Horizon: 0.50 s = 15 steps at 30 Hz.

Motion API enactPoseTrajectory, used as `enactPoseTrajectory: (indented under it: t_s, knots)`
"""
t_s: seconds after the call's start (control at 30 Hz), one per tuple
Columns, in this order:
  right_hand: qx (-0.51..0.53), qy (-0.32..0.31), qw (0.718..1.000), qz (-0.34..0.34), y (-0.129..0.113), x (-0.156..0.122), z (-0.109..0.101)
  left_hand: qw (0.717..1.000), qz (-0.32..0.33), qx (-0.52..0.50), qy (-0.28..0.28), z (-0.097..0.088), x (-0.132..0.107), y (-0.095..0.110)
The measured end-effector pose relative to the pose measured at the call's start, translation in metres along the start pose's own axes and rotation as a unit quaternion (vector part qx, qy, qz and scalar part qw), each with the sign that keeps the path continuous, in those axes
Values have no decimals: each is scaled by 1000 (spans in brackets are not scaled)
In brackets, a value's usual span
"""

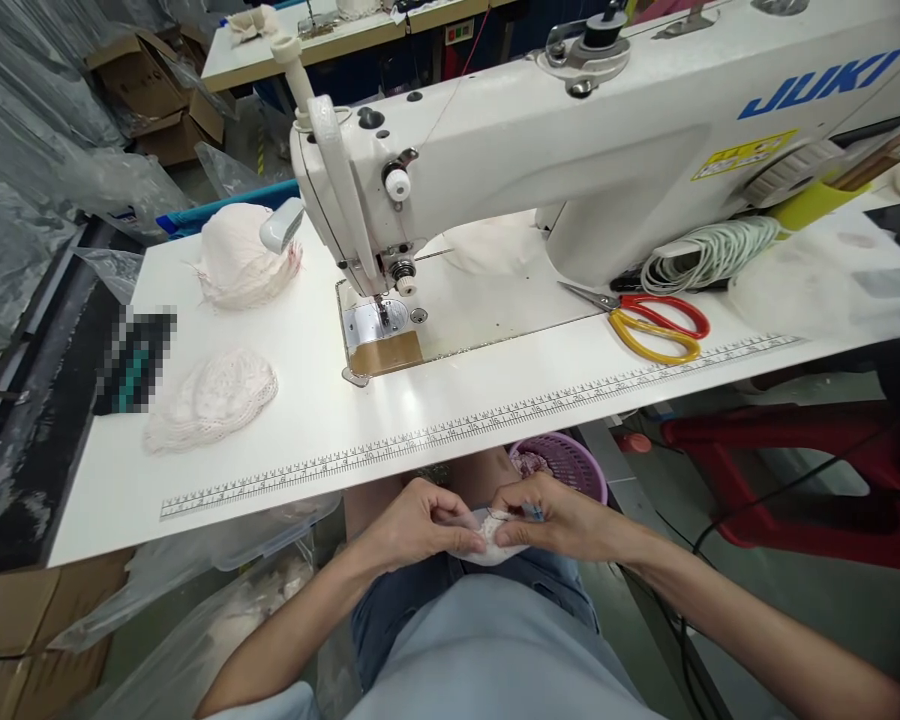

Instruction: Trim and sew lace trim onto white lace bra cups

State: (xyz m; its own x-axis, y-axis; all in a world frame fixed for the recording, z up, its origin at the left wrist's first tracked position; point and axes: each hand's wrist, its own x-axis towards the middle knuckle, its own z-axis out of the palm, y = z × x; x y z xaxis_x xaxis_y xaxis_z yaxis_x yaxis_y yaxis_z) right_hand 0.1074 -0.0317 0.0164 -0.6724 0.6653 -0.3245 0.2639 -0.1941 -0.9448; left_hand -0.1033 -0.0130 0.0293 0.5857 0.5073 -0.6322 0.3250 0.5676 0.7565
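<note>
Both hands are in my lap, below the table's front edge. My left hand (418,522) and my right hand (559,517) pinch a small white fabric piece (490,543) between them, fingers closed on it. Something small and bluish shows at my right fingertips; I cannot make out what it is. Above, a white JUKI sewing machine (570,130) stands on the white table (307,430), its needle and presser foot (381,310) at the middle.
Two piles of white lace pieces (214,400) (244,255) lie on the table's left. Red-and-yellow scissors (656,322) and a coil of white cord (709,252) lie right of the machine. A purple basket (562,460) sits under the table, a red stool (802,470) at the right.
</note>
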Motion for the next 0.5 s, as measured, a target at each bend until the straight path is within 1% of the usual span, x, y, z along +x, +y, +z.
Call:
enactPoseTrajectory:
  t_s: [0.1, 0.17, 0.27, 0.33, 0.4, 0.47, 0.5]
  knots:
    - [25, -12, 1000, 14, 0, 1, -1, 1000, 6, 0, -6, -2, 0, -1]
    - [25, -18, 999, 16, -2, 3, -1, 1000, 24, 2, -3, -3, -3, -2]
    - [49, -34, 998, 21, -16, 8, 3, 999, 52, -16, 3, -8, -18, 0]
    - [82, -58, 995, 22, -35, 15, 6, 997, 71, -39, 3, -16, -35, 4]
    - [112, -89, 990, 16, -63, 29, 10, 991, 108, -73, 8, -31, -54, 4]
    - [141, -111, 984, 6, -93, 49, 13, 975, 174, -138, 28, -50, -72, -1]
    - [151, -112, 982, -4, -108, 62, 14, 959, 215, -181, 45, -60, -80, -7]
